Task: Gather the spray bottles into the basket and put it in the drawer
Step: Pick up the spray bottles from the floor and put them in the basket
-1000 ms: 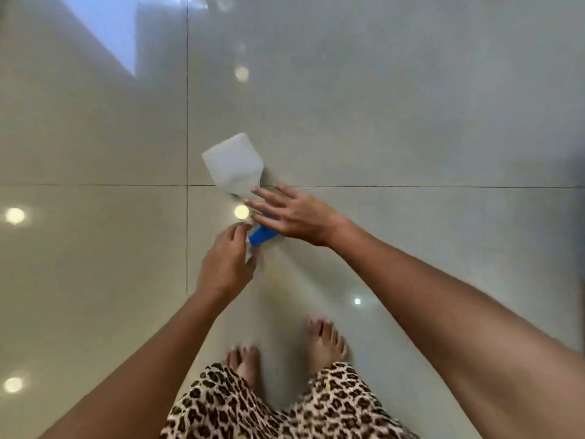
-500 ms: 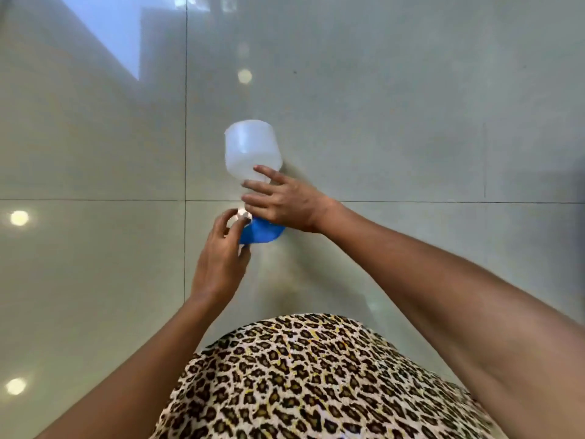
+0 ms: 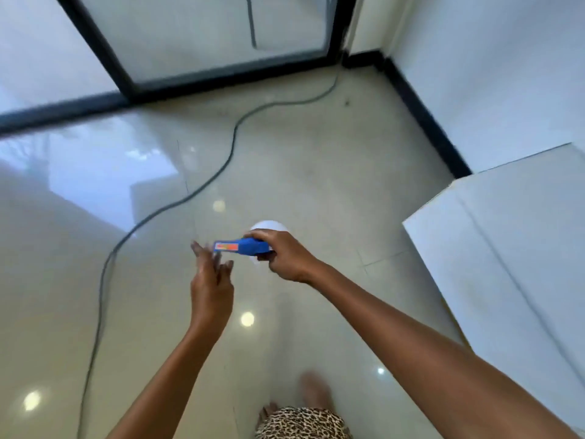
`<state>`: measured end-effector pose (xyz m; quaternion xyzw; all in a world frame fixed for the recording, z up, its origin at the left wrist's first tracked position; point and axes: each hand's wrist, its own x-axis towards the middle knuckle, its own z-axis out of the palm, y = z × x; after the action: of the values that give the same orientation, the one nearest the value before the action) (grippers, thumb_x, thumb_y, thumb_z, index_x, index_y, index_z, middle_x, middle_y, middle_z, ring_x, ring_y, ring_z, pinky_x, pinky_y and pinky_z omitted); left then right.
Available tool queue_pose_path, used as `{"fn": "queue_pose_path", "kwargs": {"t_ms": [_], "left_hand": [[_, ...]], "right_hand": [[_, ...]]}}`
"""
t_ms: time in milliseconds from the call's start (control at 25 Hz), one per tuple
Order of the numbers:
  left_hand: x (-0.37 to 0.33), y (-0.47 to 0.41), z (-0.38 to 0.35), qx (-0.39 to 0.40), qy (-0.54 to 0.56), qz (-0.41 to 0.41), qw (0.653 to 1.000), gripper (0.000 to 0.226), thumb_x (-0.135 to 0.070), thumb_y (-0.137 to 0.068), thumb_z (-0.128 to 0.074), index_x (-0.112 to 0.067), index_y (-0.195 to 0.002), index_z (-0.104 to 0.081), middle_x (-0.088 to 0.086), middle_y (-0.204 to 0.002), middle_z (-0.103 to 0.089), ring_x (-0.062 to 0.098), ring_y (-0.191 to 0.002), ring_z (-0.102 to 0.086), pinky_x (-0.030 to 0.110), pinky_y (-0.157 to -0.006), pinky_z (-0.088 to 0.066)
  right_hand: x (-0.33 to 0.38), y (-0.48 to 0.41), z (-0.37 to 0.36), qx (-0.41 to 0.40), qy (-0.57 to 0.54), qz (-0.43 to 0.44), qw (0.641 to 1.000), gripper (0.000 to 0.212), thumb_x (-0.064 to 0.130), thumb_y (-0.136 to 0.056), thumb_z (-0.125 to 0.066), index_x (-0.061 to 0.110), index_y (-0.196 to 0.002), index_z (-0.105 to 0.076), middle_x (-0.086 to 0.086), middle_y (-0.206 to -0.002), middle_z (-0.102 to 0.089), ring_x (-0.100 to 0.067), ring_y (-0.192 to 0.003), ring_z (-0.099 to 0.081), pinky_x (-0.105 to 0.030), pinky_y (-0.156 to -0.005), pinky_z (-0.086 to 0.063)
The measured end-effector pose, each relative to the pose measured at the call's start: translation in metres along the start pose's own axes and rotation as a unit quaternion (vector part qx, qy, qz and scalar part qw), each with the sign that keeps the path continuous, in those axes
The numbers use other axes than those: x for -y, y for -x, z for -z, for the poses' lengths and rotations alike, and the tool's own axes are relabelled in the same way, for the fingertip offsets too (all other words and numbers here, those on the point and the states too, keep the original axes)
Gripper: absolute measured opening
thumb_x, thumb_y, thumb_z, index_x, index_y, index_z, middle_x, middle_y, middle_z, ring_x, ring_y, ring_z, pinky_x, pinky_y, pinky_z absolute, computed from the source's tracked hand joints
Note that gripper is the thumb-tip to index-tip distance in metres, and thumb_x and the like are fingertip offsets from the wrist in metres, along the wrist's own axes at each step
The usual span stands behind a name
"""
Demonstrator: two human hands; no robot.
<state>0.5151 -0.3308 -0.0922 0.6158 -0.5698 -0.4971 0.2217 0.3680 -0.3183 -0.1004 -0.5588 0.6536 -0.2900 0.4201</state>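
A white spray bottle (image 3: 269,225) with a blue trigger head (image 3: 243,246) is held upright in mid air, seen from above. My right hand (image 3: 286,256) is shut around its neck, just under the blue head. The nozzle points left. My left hand (image 3: 211,280) hovers just left of the nozzle with its fingers spread and holds nothing. No basket or drawer shows in this view.
A dark cable (image 3: 164,207) snakes across the glossy tiled floor (image 3: 316,172) from the far glass door (image 3: 190,36) to the lower left. A white cabinet top (image 3: 512,248) stands at the right, against a white wall with a black skirting (image 3: 424,115).
The view has swung up from bare floor to the room's corner. The bottle has turned upright in my right hand, and my left hand has let go of the nozzle.
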Motion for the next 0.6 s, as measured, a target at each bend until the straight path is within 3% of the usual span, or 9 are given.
{"fn": "queue_pose_path", "kwargs": {"t_ms": [80, 200, 400, 600], "left_hand": [[-0.064, 0.027, 0.01, 0.065, 0.007, -0.028, 0.997, 0.061, 0.006, -0.092, -0.04, -0.013, -0.144, -0.016, 0.008, -0.149, -0.033, 0.018, -0.133, -0.037, 0.019, -0.099, -0.031], [-0.148, 0.079, 0.017, 0.134, -0.052, -0.092, 0.985, 0.045, -0.007, -0.091, -0.051, -0.014, -0.134, -0.043, 0.006, -0.14, -0.047, 0.012, -0.124, -0.046, 0.007, -0.089, -0.035], [-0.246, 0.18, -0.008, 0.161, -0.078, -0.251, 0.951, 0.04, -0.014, -0.088, -0.056, -0.017, -0.128, -0.051, 0.007, -0.131, -0.057, 0.022, -0.122, -0.052, 0.028, -0.097, -0.038], [-0.323, 0.275, -0.088, 0.189, -0.023, -0.312, 0.931, 0.036, -0.013, -0.086, -0.06, -0.02, -0.121, -0.058, 0.004, -0.122, -0.065, 0.013, -0.11, -0.059, 0.021, -0.087, -0.039]], "right_hand": [[0.056, 0.031, 0.047, -0.079, -0.082, -0.031, 0.993, 0.05, -0.018, -0.074, -0.052, 0.0, -0.12, -0.055, -0.021, -0.121, -0.059, -0.031, -0.113, -0.055, -0.035, -0.099, -0.044], [0.132, 0.094, 0.114, -0.166, -0.167, -0.058, 0.97, 0.047, -0.013, -0.08, -0.057, 0.003, -0.123, -0.048, -0.019, -0.123, -0.058, -0.026, -0.113, -0.055, -0.035, -0.098, -0.045], [0.183, 0.211, 0.202, -0.277, -0.194, -0.054, 0.939, 0.036, -0.003, -0.085, -0.058, 0.006, -0.118, -0.046, -0.009, -0.109, -0.06, -0.018, -0.1, -0.058, -0.022, -0.086, -0.046], [0.181, 0.341, 0.279, -0.381, -0.207, -0.05, 0.899, 0.04, 0.006, -0.087, -0.059, 0.013, -0.124, -0.045, -0.003, -0.115, -0.061, -0.015, -0.107, -0.058, -0.028, -0.096, -0.045]]}}
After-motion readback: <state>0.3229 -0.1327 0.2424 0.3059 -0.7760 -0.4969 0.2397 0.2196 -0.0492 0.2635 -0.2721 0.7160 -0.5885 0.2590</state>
